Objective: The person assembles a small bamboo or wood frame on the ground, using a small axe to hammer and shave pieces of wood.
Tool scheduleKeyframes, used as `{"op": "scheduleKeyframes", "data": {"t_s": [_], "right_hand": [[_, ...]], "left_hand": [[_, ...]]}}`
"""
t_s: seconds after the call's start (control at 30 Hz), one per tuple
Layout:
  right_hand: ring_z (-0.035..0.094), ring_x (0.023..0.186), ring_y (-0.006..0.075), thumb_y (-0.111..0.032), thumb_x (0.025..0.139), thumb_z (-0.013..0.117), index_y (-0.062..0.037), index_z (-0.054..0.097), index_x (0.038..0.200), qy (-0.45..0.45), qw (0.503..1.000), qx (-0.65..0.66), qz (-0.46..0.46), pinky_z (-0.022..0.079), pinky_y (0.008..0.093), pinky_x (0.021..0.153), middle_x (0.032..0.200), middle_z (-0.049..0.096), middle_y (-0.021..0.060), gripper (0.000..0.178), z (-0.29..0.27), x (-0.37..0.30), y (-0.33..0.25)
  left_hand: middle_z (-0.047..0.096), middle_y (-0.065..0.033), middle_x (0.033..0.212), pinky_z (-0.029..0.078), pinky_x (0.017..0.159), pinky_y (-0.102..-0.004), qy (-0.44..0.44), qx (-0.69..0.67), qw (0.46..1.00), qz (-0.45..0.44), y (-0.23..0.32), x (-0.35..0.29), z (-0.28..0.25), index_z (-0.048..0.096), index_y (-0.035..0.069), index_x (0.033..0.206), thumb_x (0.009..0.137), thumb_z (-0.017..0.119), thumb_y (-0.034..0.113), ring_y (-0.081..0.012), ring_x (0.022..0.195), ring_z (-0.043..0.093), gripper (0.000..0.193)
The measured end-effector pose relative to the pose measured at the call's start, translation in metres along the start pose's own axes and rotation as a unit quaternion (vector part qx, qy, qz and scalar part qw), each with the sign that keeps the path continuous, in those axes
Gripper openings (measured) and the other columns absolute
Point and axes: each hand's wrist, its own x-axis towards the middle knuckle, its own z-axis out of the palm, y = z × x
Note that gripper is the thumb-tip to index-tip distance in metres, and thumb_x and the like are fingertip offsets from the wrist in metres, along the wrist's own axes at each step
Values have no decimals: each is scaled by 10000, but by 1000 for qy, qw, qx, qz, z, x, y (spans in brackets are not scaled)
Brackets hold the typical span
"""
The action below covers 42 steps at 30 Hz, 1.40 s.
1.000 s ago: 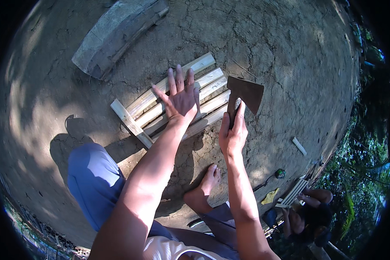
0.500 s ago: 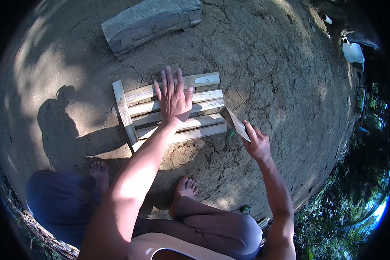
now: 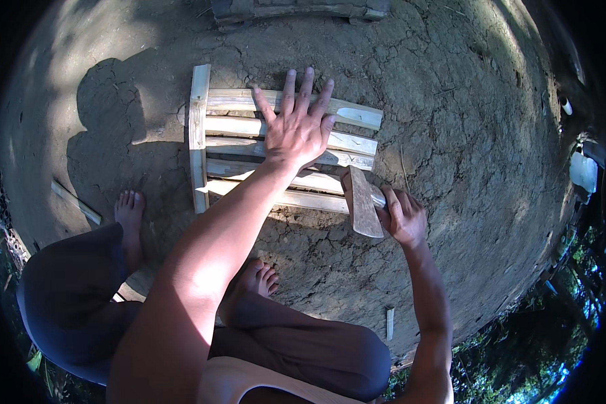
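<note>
Several pale split-wood slats [image 3: 357, 143] lie side by side on the ground, with a crosspiece [image 3: 198, 138] across their left ends. My left hand [image 3: 296, 131] lies flat over the upper slats, fingers spread. A hatchet [image 3: 365, 205] is in my right hand [image 3: 405, 215], the fingers wrapped round its handle close to the head. The hatchet head is over the right ends of the lower slats, its broad edge turned toward me. Whether it touches them I cannot tell. Most of the handle is hidden by my hand.
A thick squared timber [image 3: 303, 9] lies on the cracked earth beyond the slats. My bare feet [image 3: 129, 209] are on the near side. Loose wood strips [image 3: 76, 202] lie at left, and a short piece [image 3: 390, 323] at lower right. Greenery borders the right.
The hatchet has turned, so the broad side of its head now shows. My view has shifted, with the slats now higher and farther right in it. My left hand stays on the slats.
</note>
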Motion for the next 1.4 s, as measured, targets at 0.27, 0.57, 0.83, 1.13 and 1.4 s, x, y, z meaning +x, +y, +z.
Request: {"op": "scheduleKeyframes", "data": {"t_s": [0.27, 0.57, 0.83, 1.13, 1.4], "right_hand": [[753, 836, 374, -204, 904, 758, -32, 607, 1323, 24, 981, 180, 74, 620, 443, 681, 1110, 729, 206, 477, -32, 17, -16], [775, 760, 407, -247, 1065, 619, -6, 538, 1395, -173, 934, 160, 269, 591, 452, 627, 845, 747, 239, 416, -77, 59, -22], [749, 738, 450, -230, 1047, 630, -19, 491, 1436, -195, 953, 50, 225, 615, 505, 611, 871, 736, 283, 464, -78, 56, -43], [756, 769, 455, -211, 1040, 640, -39, 510, 1421, -73, 942, 170, 280, 604, 486, 579, 871, 744, 269, 438, -113, 90, -72], [739, 703, 444, -278, 1072, 605, -43, 566, 1311, -257, 910, 161, 282, 546, 503, 575, 715, 697, 229, 337, -135, 120, -48]], "left_hand": [[248, -74, 1742, -30, 1161, -824, 2, 8, 1000, -9, -2, 3, 0, 299, 321, 1667, 1081, 425, 518, -336, 1617, 167, 631], [224, -73, 1750, -28, 1167, -826, -9, -32, 999, -14, -4, 1, -1, 312, 331, 1658, 1088, 416, 500, -322, 1621, 156, 604], [209, -54, 1756, -58, 1173, -812, -26, -19, 999, -31, 1, 4, -7, 337, 345, 1648, 1087, 424, 514, -318, 1620, 163, 593], [221, -47, 1753, -48, 1167, -825, -33, -31, 998, -38, 1, 3, -8, 324, 367, 1650, 1064, 466, 520, -306, 1620, 164, 622], [250, -48, 1741, -50, 1169, -820, -19, -25, 999, -33, -3, -2, -3, 359, 358, 1635, 1068, 463, 517, -297, 1619, 154, 598]]}}
